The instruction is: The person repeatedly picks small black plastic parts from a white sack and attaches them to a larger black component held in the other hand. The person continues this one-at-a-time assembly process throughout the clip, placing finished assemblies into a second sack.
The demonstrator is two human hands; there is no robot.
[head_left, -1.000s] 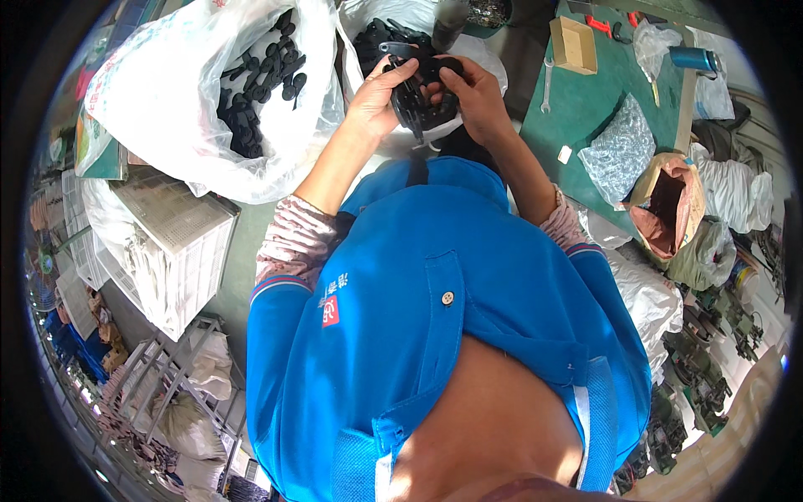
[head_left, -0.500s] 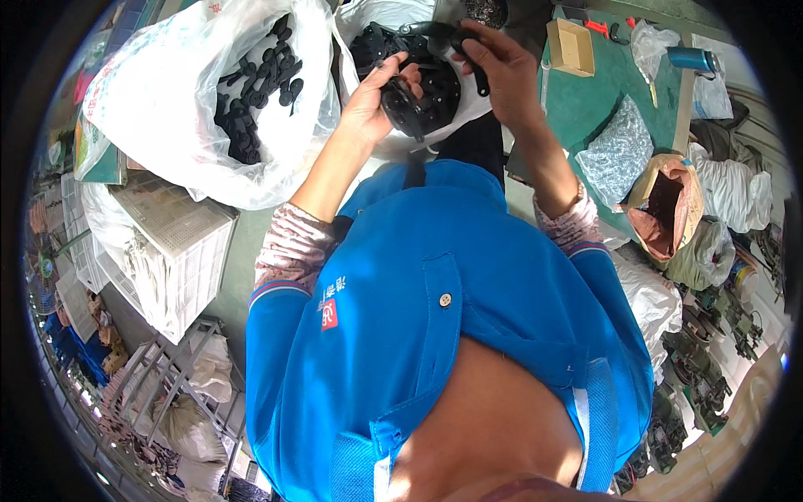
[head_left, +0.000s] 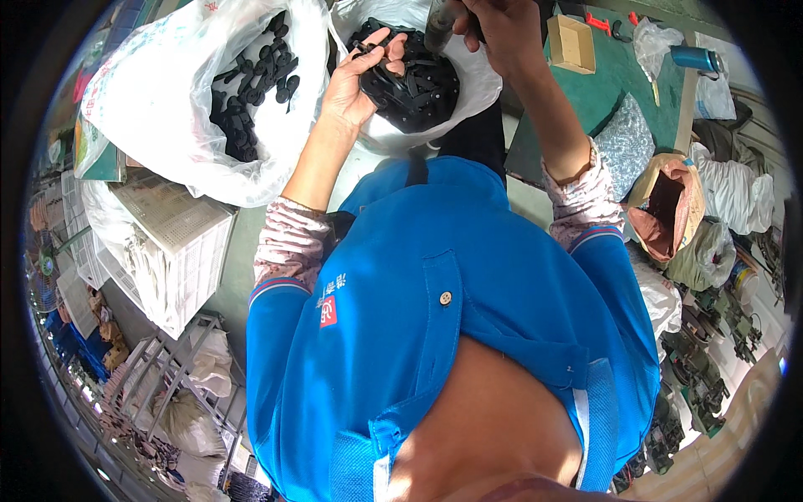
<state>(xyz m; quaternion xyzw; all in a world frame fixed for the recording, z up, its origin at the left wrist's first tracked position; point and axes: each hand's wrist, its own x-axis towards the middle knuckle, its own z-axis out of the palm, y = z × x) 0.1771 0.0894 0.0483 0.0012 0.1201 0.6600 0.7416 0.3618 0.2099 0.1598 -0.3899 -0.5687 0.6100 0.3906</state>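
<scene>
Green worktop (head_left: 577, 94) at right — left hand (head_left: 353, 86) half-curled over black parts (head_left: 427, 99) in a white bag (head_left: 483, 77), right hand (head_left: 512, 38) by a grey cylinder (head_left: 439, 27); both grips unclear.

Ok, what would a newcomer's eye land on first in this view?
Probably the bright blue shirt, filling the lower middle. Next, the big white plastic bag at upper left, with black parts inside. Then the left hand over a second white bag of black pieces at top centre, with the right hand at the top edge.
</scene>
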